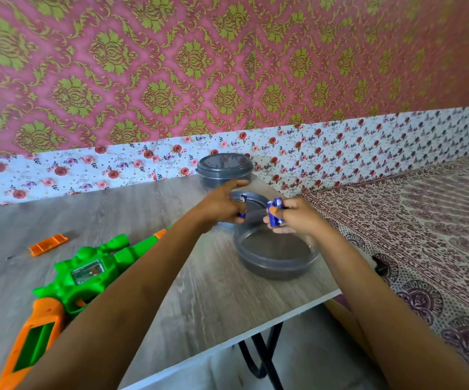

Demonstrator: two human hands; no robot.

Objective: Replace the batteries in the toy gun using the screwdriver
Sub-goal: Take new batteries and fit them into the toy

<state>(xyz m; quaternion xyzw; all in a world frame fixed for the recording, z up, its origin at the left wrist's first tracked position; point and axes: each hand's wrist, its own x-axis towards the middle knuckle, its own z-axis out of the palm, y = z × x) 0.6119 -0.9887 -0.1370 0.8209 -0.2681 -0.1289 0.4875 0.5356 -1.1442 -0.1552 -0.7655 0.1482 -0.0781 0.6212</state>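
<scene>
The green and orange toy gun [87, 274] lies at the near left of the table, its orange grip showing an open battery slot [34, 344]. Its orange battery cover [48, 244] lies apart, farther left. My left hand [222, 202] pinches one blue battery [242, 213] above a grey lid. My right hand [298, 216] grips two or three blue batteries [275, 212] over an open grey container [275, 260]. No screwdriver is in view.
A closed grey container [224, 168] stands at the back by the floral wall border. A grey lid [251, 204] lies flat under my hands. The wooden table [199, 291] ends at its right edge, next to a patterned bedspread [424, 235].
</scene>
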